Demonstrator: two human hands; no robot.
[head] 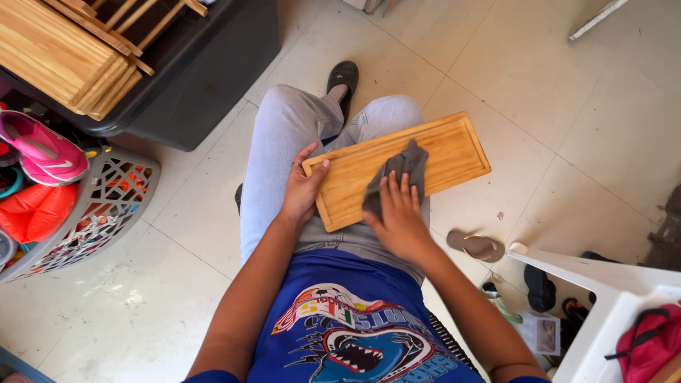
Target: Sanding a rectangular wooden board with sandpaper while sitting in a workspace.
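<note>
A rectangular wooden tray-like board (447, 152) with a raised rim lies across my lap, resting on my grey trousers. My left hand (303, 190) grips the board's near left corner, thumb on its top face, a ring on one finger. My right hand (399, 213) presses flat on a dark grey cloth (406, 164) that lies bunched on the middle of the board, fingers spread over it.
A black bin (206, 78) at upper left carries a stack of similar wooden boards (53, 50). A grey lattice basket (106, 206) at left holds a pink shoe and orange items. A white plastic chair (610, 298) stands at lower right, with sandals (477, 247) on the tiled floor.
</note>
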